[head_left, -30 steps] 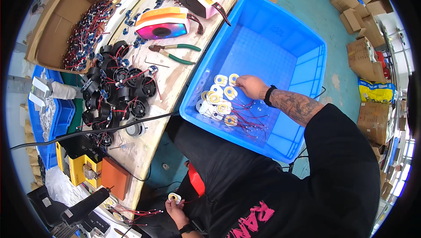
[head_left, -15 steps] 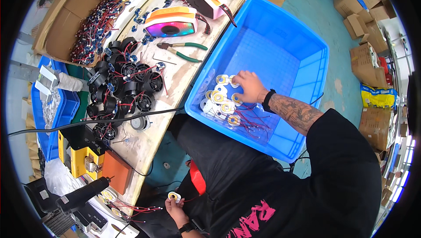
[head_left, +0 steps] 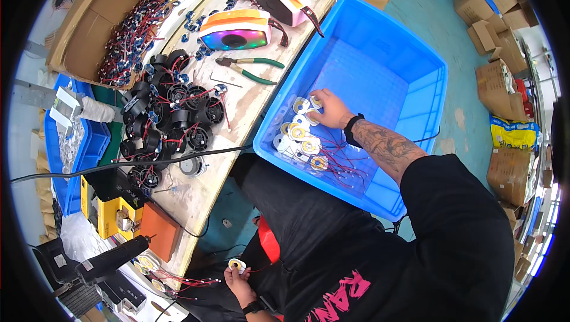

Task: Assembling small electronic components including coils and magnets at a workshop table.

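Low in the view, my left hand [head_left: 240,284] pinches a small white disc [head_left: 237,265] with a yellow ring and a dark centre. My right hand [head_left: 331,110] reaches into a large blue plastic bin [head_left: 436,93]. Its fingers are curled round the edge of another such white disc [head_left: 315,102], at the top of a loose heap. Several more white discs with yellow rings [head_left: 310,145] lie in that corner of the bin. Thin red wires [head_left: 341,167] trail from them across the bin floor.
On the workbench at left are black round fan-like parts [head_left: 198,137], green-handled pliers [head_left: 248,70], a lit speaker [head_left: 234,38] and a cardboard box of wired parts [head_left: 77,49]. A black cable [head_left: 148,162] crosses the bench. A power screwdriver [head_left: 113,259] sits near the lower left.
My right hand has moved slightly left and down over the heap, its fingers closing at a disc. My left hand stays nearly in place with its disc.
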`<action>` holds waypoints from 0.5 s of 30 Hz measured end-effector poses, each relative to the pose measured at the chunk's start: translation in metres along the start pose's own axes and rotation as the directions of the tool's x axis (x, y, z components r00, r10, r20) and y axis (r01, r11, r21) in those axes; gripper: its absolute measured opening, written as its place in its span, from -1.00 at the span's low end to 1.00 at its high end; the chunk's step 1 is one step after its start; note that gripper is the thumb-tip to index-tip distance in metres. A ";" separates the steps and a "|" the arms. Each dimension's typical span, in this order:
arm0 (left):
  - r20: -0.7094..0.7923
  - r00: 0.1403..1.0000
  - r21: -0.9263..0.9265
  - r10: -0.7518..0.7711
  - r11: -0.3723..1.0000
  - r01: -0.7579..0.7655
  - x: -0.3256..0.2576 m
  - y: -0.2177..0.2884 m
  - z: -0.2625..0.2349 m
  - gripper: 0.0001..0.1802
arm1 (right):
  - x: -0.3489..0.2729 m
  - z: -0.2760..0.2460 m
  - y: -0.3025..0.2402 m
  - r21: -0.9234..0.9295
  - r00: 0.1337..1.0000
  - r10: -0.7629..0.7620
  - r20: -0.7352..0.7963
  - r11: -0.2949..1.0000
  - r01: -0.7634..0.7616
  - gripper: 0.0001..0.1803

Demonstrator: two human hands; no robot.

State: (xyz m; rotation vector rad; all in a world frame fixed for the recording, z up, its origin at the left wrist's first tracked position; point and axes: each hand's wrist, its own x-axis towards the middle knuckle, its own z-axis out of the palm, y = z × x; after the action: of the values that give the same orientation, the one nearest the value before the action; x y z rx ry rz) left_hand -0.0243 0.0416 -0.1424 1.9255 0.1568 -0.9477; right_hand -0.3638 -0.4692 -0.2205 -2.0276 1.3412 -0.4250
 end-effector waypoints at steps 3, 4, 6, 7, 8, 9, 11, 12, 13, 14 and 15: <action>0.008 1.000 0.001 0.005 1.000 -0.005 0.001 -0.001 -0.001 -0.79 | 0.006 -0.007 0.010 -0.205 0.969 -0.017 -0.246 0.978 -0.035 -0.48; 0.019 1.000 0.012 0.006 1.000 -0.006 0.002 -0.001 -0.003 -0.79 | 0.010 -0.010 0.013 -0.249 0.961 -0.006 -0.277 0.966 -0.065 -0.53; 0.019 1.000 0.018 0.001 1.000 -0.001 0.003 -0.002 -0.004 -0.79 | 0.023 -0.014 0.021 -0.322 0.961 -0.123 -0.249 0.946 0.038 -0.53; 0.018 1.000 0.020 -0.004 1.000 0.003 0.003 -0.002 -0.004 -0.79 | 0.030 -0.018 0.023 -0.393 0.947 -0.241 -0.211 0.908 0.143 -0.51; 0.019 1.000 0.023 -0.004 1.000 0.003 0.003 -0.003 -0.005 -0.79 | 0.037 -0.018 0.024 -0.380 0.961 -0.220 -0.169 0.914 0.143 -0.51; 0.020 1.000 0.028 -0.006 1.000 0.006 0.004 -0.003 -0.004 -0.78 | 0.047 -0.020 0.025 -0.380 0.961 -0.219 -0.170 0.914 0.141 -0.51; 0.022 1.000 0.032 -0.010 0.999 0.009 0.005 -0.004 -0.003 -0.78 | 0.064 -0.025 0.026 -0.418 0.979 -0.206 -0.007 0.889 0.184 -0.58; 0.026 1.000 0.032 -0.007 0.999 0.007 0.004 -0.003 -0.002 -0.78 | 0.069 -0.024 0.027 -0.482 0.976 -0.218 -0.004 0.856 0.189 -0.67; 0.030 1.000 0.031 -0.006 0.999 0.005 0.002 -0.002 0.000 -0.79 | 0.074 -0.027 0.029 -0.482 0.976 -0.217 0.001 0.855 0.190 -0.67; 0.031 0.999 0.031 -0.011 0.999 0.010 0.002 -0.001 0.003 -0.79 | 0.080 -0.032 0.032 -0.556 0.975 -0.214 0.056 0.805 0.209 -0.73; 0.020 1.000 0.030 -0.007 1.000 0.006 0.001 0.001 0.002 -0.79 | 0.084 -0.033 0.027 -0.618 0.970 -0.214 0.116 0.749 0.239 -0.77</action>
State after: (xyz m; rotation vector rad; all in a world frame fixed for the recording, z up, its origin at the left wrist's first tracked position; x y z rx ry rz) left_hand -0.0247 0.0389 -0.1427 1.9436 0.1377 -0.9787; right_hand -0.3664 -0.5633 -0.2222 -2.7569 1.3271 -0.0208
